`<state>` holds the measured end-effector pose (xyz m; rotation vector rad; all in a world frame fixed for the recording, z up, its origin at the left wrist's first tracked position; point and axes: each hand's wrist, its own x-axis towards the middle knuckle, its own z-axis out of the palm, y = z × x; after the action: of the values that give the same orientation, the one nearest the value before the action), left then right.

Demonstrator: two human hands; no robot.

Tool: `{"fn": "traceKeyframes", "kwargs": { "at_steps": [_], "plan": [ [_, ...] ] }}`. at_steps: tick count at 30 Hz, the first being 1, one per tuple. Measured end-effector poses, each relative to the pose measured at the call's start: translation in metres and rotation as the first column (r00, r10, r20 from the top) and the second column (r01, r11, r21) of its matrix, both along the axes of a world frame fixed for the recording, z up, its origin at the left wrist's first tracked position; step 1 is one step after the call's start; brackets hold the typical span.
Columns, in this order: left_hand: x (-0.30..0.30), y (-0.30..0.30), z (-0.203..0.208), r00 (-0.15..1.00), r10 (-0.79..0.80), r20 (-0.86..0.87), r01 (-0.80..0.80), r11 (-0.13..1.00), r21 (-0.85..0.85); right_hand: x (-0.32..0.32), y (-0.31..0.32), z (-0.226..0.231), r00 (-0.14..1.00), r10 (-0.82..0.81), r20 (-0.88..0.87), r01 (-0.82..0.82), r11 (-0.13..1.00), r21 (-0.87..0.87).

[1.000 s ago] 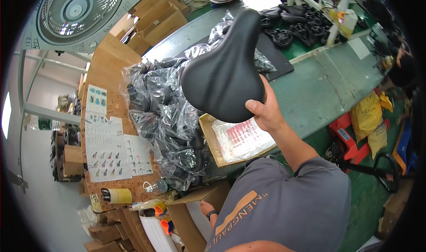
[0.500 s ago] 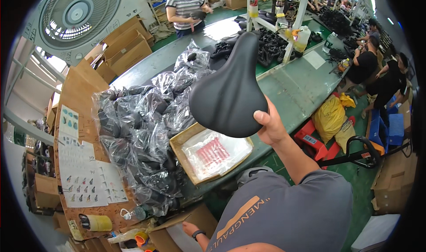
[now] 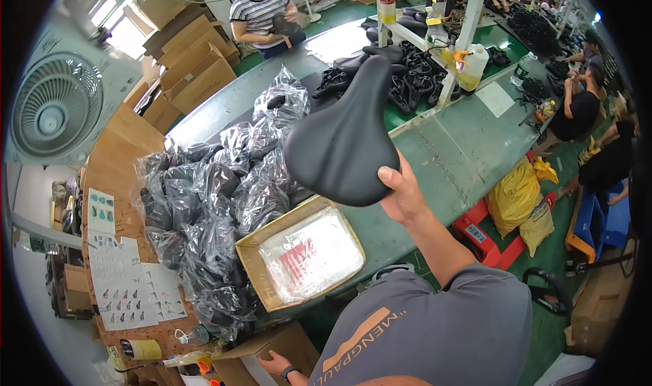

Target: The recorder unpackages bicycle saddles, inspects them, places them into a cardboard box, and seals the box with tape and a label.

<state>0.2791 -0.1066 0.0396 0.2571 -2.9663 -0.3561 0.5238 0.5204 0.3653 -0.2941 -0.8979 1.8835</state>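
Observation:
A black bicycle saddle [image 3: 346, 131] is raised over the green worktable, its narrow nose pointing away from me. My right hand [image 3: 402, 189] grips the saddle's wide rear end at the right, thumb on top and the other fingers hidden beneath. Low down, my left hand [image 3: 274, 363], with a dark wristband, is beside an opened cardboard box [image 3: 255, 352]. Its fingers look stretched out, and nothing shows in them. Below the saddle, a shallow carton [image 3: 246, 247] holds clear plastic bags [image 3: 312, 253] with red print. Several plastic-wrapped saddles [image 3: 210, 196] are piled to its left.
Unwrapped saddles and black parts [image 3: 418, 80] lie farther back by a white post [image 3: 464, 43]. A person in a striped shirt [image 3: 261, 15] stands across the table holding a dark saddle-like item. A red pallet jack [image 3: 479, 233] and yellow sacks [image 3: 513, 196] stand at right.
The view has shifted, moving the fan and the carton leftward in the picture. The right hand still holds the saddle in much the same pose. My left hand has moved left, nearer the box.

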Motion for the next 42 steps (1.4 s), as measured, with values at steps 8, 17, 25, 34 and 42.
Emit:
{"fn": "traceKeyframes", "kwargs": {
  "at_steps": [8, 17, 25, 34, 42],
  "plan": [
    [0.107, 0.162, 0.049, 0.992, -0.118, 0.05, 0.075, 0.851, 0.52, 0.005, 0.148, -0.012, 0.997, -0.051, -0.063, 0.047, 0.997, -0.057],
    [0.157, 0.287, 0.062, 0.888, -0.457, 0.042, 0.354, 0.74, 0.573, 0.001, 0.198, -0.105, 0.997, -0.072, 0.023, 0.075, 0.985, -0.154],
    [0.15, 0.385, 0.047, 0.601, -0.747, 0.284, 0.526, 0.637, 0.564, 0.084, 0.076, -0.395, 0.727, 0.439, 0.528, 0.243, 0.555, -0.796],
    [0.091, 0.439, -0.034, 0.505, -0.807, 0.305, 0.684, 0.59, 0.429, 0.108, 0.087, -0.304, -0.108, -0.485, 0.868, -0.665, 0.684, 0.3],
    [0.056, 0.439, -0.094, 0.352, -0.762, 0.544, 0.705, 0.598, 0.381, 0.096, 0.084, -0.354, -0.448, -0.596, 0.667, -0.781, 0.624, 0.034]
  ]
}}
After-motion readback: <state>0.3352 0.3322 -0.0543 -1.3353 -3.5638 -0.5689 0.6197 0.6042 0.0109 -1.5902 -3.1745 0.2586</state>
